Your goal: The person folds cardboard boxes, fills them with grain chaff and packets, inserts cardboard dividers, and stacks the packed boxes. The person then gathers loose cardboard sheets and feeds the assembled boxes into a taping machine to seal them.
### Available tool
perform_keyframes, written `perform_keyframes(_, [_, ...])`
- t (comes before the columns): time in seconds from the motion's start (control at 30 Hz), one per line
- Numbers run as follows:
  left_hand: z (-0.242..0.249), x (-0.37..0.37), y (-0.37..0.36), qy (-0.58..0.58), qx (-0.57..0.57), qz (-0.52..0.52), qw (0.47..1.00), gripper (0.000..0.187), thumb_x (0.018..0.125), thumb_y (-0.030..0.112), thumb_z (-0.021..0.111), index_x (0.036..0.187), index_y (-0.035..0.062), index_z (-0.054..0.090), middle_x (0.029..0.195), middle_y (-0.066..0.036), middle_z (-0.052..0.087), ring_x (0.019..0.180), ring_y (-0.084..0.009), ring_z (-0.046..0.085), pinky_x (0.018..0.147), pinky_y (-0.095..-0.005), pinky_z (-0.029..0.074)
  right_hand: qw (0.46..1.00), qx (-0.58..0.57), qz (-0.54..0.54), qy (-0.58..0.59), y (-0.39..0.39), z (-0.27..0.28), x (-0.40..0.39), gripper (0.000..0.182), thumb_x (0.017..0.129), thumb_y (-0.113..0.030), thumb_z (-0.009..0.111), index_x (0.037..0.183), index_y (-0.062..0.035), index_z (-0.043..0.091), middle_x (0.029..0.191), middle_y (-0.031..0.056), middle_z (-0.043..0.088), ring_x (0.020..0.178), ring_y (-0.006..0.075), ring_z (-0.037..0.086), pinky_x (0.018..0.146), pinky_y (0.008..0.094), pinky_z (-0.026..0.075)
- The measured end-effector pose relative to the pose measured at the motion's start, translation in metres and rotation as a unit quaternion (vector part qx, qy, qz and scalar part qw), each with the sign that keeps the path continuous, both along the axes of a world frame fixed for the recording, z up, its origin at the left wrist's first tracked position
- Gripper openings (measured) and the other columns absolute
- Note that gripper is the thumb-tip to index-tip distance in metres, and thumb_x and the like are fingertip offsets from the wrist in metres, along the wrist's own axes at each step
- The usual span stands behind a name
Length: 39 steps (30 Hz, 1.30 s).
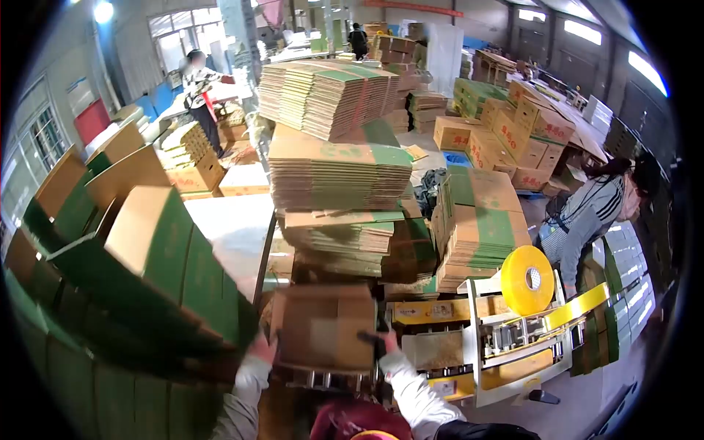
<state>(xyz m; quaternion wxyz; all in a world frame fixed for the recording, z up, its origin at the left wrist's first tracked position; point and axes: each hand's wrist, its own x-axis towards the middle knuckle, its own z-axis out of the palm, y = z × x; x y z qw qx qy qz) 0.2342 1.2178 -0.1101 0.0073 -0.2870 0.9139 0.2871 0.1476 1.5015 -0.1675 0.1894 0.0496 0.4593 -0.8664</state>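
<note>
An open-topped brown cardboard box stands in front of me on a roller conveyor, its inside facing up. My left hand grips the box's left side near the front corner. On the opposite side my right hand is closed on the right edge, with dark-covered fingers reaching over the rim. Just right of the box is a taping machine with a large roll of yellow tape mounted on top.
Flattened cartons are piled high behind the box. Green-and-brown open boxes crowd the left. At the right a person bends beside more cartons. Another person stands at the back left. Packed boxes sit further back.
</note>
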Motion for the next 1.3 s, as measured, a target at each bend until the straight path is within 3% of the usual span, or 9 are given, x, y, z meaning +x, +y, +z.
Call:
perform_keyframes(0.2, [-0.060, 0.018, 0.044, -0.277, -0.099, -0.564, 0.772, 0.062, 0.072, 0.051, 0.050, 0.124, 0.0180, 0.038, 0.129, -0.018, 0.032, 0.118, -0.0391, 0.029, 0.098, -0.0469, 0.022, 0.942, -0.070, 0.026, -0.327, 0.025, -0.155, 0.025, 0.045, 0.064, -0.006, 0.068, 0.106, -0.0045, 0.052, 0.091, 0.0122, 0.060, 0.080, 0.0220, 0.059, 0.075, 0.0308, 0.047])
perform_keyframes(0.3, [-0.071, -0.009, 0.046, -0.325, -0.126, -0.561, 0.751, 0.069, 0.069, 0.055, 0.052, 0.126, 0.0183, 0.036, 0.133, -0.019, 0.025, 0.122, -0.0367, 0.024, 0.099, -0.0481, 0.018, 0.972, 0.192, -0.039, -0.132, 0.022, -0.119, 0.023, 0.045, 0.063, -0.010, 0.068, 0.105, -0.0013, 0.052, 0.096, 0.0156, 0.058, 0.086, 0.0252, 0.057, 0.079, 0.0329, 0.045])
perform_keyframes(0.43, [-0.080, -0.045, 0.052, -0.252, -0.255, -0.499, 0.789, 0.081, 0.062, 0.056, 0.058, 0.127, 0.0162, 0.032, 0.131, -0.018, 0.028, 0.122, -0.0333, 0.023, 0.099, -0.0472, 0.018, 0.700, 0.561, -0.276, 0.344, -0.034, 0.014, -0.017, 0.053, 0.059, -0.020, 0.066, 0.107, -0.0042, 0.049, 0.108, 0.0171, 0.050, 0.104, 0.0324, 0.045, 0.088, 0.0424, 0.037])
perform_keyframes(0.6, [-0.164, -0.021, 0.037, 0.111, 0.066, -0.110, 0.985, 0.083, 0.054, 0.033, 0.074, 0.121, 0.0012, 0.036, 0.123, -0.017, 0.040, 0.120, -0.0317, 0.028, 0.099, -0.0444, 0.023, 0.453, 0.710, 0.197, 0.502, -0.072, -0.038, -0.036, 0.046, 0.074, -0.031, 0.050, 0.114, -0.0085, 0.045, 0.115, 0.0154, 0.046, 0.114, 0.0312, 0.036, 0.099, 0.0443, 0.023])
perform_keyframes(0.67, [-0.159, -0.027, 0.065, 0.086, 0.497, 0.031, 0.863, 0.085, 0.051, 0.021, 0.077, 0.122, 0.0027, 0.034, 0.119, -0.014, 0.045, 0.111, -0.0289, 0.041, 0.096, -0.0385, 0.031, 0.553, 0.604, 0.209, 0.534, -0.032, -0.076, 0.026, 0.046, 0.073, -0.031, 0.051, 0.113, -0.0094, 0.046, 0.116, 0.0151, 0.044, 0.112, 0.0326, 0.039, 0.096, 0.0459, 0.025])
perform_keyframes(0.83, [-0.172, -0.029, 0.169, 0.030, 0.188, 0.029, 0.981, 0.094, 0.040, 0.022, 0.081, 0.120, 0.0042, 0.037, 0.113, -0.013, 0.049, 0.104, -0.0250, 0.048, 0.090, -0.0339, 0.038, 0.605, 0.714, 0.084, 0.343, 0.034, -0.022, 0.025, 0.042, 0.070, -0.023, 0.053, 0.109, -0.0065, 0.048, 0.113, 0.0183, 0.044, 0.106, 0.0340, 0.040, 0.091, 0.0451, 0.030])
perform_keyframes(0.9, [-0.113, -0.030, 0.158, 0.081, 0.311, -0.129, 0.938, 0.080, 0.054, 0.008, 0.073, 0.123, 0.0008, 0.033, 0.115, -0.012, 0.048, 0.105, -0.0206, 0.047, 0.090, -0.0314, 0.037, 0.700, 0.587, -0.051, 0.404, 0.017, 0.025, 0.012, 0.043, 0.070, -0.019, 0.053, 0.111, -0.0050, 0.048, 0.114, 0.0193, 0.043, 0.107, 0.0365, 0.039, 0.092, 0.0453, 0.030])
perform_keyframes(1.03, [0.120, -0.030, 0.050, 0.463, -0.102, -0.161, 0.866, 0.061, 0.064, 0.011, 0.064, 0.118, -0.0015, 0.038, 0.115, -0.014, 0.047, 0.104, -0.0220, 0.048, 0.089, -0.0306, 0.037, 0.947, 0.184, 0.009, 0.262, -0.117, 0.092, -0.011, 0.040, 0.082, -0.017, 0.049, 0.119, -0.0054, 0.042, 0.113, 0.0127, 0.049, 0.104, 0.0205, 0.047, 0.090, 0.0292, 0.034])
perform_keyframes(1.3, [0.297, 0.033, -0.239, 0.584, -0.466, 0.077, 0.659, 0.027, 0.086, 0.014, 0.042, 0.101, -0.0045, 0.055, 0.102, -0.018, 0.056, 0.094, -0.0279, 0.054, 0.083, -0.0317, 0.040, 0.954, -0.100, 0.185, 0.212, -0.307, 0.214, -0.030, 0.063, 0.079, -0.042, 0.052, 0.124, -0.0007, 0.036, 0.121, 0.0133, 0.044, 0.109, 0.0185, 0.042, 0.093, 0.0278, 0.030])
